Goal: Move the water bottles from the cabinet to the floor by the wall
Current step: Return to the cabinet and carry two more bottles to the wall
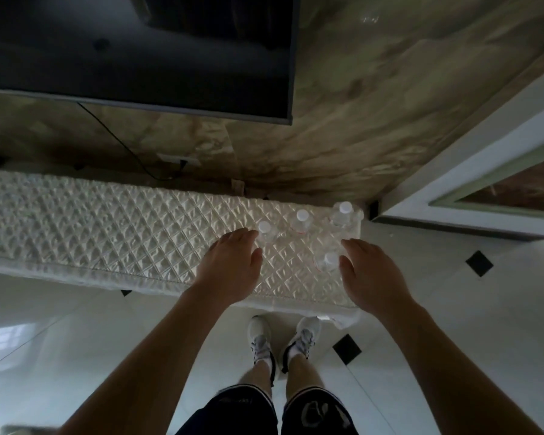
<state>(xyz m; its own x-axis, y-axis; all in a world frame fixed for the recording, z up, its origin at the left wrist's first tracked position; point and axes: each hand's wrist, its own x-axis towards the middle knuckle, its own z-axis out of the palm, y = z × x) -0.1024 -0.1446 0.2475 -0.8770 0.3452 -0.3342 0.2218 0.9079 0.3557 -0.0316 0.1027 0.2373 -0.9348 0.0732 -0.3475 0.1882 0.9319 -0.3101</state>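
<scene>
Over the cabinet, left hand and right hand reach, fingers extended.

- Left hand: palm down, fingers straight and close together, holding nothing; bare forearm stretched forward.
- Right hand: palm down, fingers relaxed, thumb inward, holding nothing; bare forearm stretched forward.
- Both hover over the right end of the cabinet.

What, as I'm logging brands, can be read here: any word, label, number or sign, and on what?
No text is legible.
Water bottles: a faint reddish label band, too small and blurred to read.
Shorts: pale prints on both legs, too blurred to read.
Television: no marking visible.
</scene>
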